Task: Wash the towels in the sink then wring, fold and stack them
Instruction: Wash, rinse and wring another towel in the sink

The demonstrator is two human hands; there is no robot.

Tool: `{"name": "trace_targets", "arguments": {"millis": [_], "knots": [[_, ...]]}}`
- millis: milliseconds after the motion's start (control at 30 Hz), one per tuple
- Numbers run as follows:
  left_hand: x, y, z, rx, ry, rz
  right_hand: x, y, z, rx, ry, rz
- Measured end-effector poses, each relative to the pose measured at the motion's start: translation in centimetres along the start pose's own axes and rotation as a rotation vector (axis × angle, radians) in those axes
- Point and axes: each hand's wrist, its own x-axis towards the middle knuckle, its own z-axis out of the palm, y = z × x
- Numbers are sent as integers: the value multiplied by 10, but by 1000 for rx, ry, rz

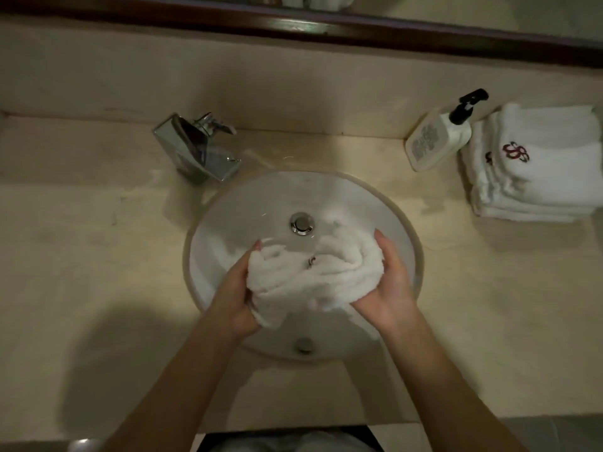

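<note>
Both hands are over the sink (228,203), each gripping one end of a bunched white towel (313,275).

Left hand (236,295): closed round the towel's left end. One fingertip shows above the cloth at the top; the other fingers are wrapped under or behind the fabric and cannot be seen. A fold of towel hangs out below the palm.

Right hand (388,282): cupped round the towel's right end, fingers close together and curled along the cloth, the uppermost fingertip pointing toward the drain (302,223). The thumb is hidden in the fabric; its position cannot be told.

Towel: crumpled into a thick roll between the two hands, inside the basin and just in front of the drain. A small dark embroidered mark shows near its middle. Whether it touches the basin floor cannot be told.

Tap (199,148): on the counter (81,256) behind and left of the sink. No stream can be made out.

Soap bottle (437,135): black pump, standing behind and right of the sink.

Stack (535,171): folded white towels with a red monogram, just beside the bottle at the right edge of the counter, well apart from the sink.
</note>
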Motion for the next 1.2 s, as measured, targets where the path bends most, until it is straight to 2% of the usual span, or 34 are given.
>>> {"name": "trace_targets", "arguments": {"millis": [67, 133, 200, 300, 367, 467, 533, 567, 633, 700, 733, 800, 867, 933, 1000, 1100, 1133, 1200], "knots": [[-2, 1, 5, 32, -37, -106, 6, 20, 23, -165, 18, 20], [6, -10, 0, 196, 2, -140, 9, 39, 25, -305, 174, -46], [15, -13, -15, 489, 180, -93, 11, 45, 24, -357, 285, -183], [27, -5, -42, 814, 454, 82, 3, 27, 13, -164, 247, -315], [29, 6, -46, 670, 420, 152, -7, 13, 11, -24, 237, -313], [22, 14, -25, 357, 129, 127, -12, 26, 26, 45, 231, -161], [24, 3, -7, 101, -6, -30, -6, 48, 43, -54, 321, -109], [27, -3, 0, 153, 52, -49, -1, 60, 49, -209, 401, -100], [34, -7, 6, 374, 199, -12, 9, 81, 62, -671, 493, -140], [39, -8, 7, 674, 287, 159, 24, 88, 67, -1085, 520, -249], [38, -8, 8, 859, 327, 293, 35, 85, 64, -1153, 569, -291], [35, -8, 12, 1098, 295, 512, 57, 71, 65, -1106, 709, -289], [40, 2, 10, 1230, 301, 606, 70, 69, 63, -945, 635, -230], [54, 19, 3, 1138, 405, 520, 69, 79, 66, -955, 501, -174], [63, 21, 6, 1128, 439, 403, 77, 77, 62, -1022, 509, -205], [70, 15, 16, 1345, 375, 362, 95, 67, 56, -1014, 607, -267], [76, 20, 15, 1465, 350, 338, 97, 67, 61, -1053, 588, -282], [82, 31, 13, 1538, 290, 273, 102, 69, 62, -1164, 497, -281]]}}
